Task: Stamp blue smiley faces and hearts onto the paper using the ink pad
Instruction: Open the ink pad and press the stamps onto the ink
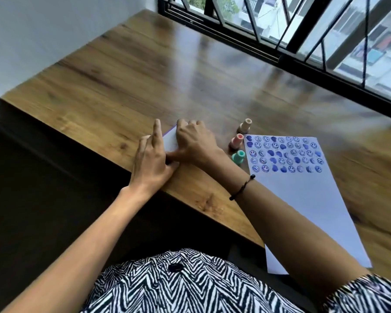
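Now both hands on ink pad (pixel 170 141) near bench (pixel 126 71) edge: left hand (pixel 149 164) steadies, fingers loose; right hand (pixel 195 142) fingers curled over it. Judged closing lid: press evenly, keep case flat. Paper (pixel 302 195) right, five stamped rows; three stamps (pixel 237 141) between.

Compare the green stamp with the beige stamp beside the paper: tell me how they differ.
The green stamp stands nearest the person, while the beige stamp stands farthest along the row. The green stamp is teal all over; the beige stamp is pale tan. The green stamp sits beside the middle rows of prints, the beige stamp beyond the paper's top corner. Both stand upright on the table, untouched by either hand.
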`<state>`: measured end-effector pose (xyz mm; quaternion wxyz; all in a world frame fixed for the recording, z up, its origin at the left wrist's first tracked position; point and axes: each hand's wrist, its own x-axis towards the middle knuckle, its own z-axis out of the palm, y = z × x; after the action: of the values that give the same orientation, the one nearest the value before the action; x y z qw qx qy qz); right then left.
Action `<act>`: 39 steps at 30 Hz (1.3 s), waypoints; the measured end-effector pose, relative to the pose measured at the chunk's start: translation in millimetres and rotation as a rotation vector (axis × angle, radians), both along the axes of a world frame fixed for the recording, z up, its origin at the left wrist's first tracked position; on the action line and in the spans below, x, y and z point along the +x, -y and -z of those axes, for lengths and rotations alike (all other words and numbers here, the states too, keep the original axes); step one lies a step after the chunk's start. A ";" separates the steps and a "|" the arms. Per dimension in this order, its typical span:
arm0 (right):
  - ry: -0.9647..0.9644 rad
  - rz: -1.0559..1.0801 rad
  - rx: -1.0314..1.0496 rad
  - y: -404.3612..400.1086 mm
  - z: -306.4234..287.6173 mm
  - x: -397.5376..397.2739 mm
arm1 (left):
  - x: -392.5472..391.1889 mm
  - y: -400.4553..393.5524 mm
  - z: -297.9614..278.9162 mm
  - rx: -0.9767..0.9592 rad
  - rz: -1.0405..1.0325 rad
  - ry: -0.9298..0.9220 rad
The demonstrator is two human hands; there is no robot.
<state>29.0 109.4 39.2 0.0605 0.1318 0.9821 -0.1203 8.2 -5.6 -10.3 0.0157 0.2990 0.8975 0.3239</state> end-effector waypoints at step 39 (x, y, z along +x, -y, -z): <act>-0.099 0.316 -0.463 -132.7 -42.5 -17.4 | 17.1 -29.9 -29.6 0.016 0.147 -0.049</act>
<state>11.6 242.1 81.7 0.0216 0.2598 0.8975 -0.3556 25.3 24.3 19.3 0.0150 0.3718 0.8707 0.3216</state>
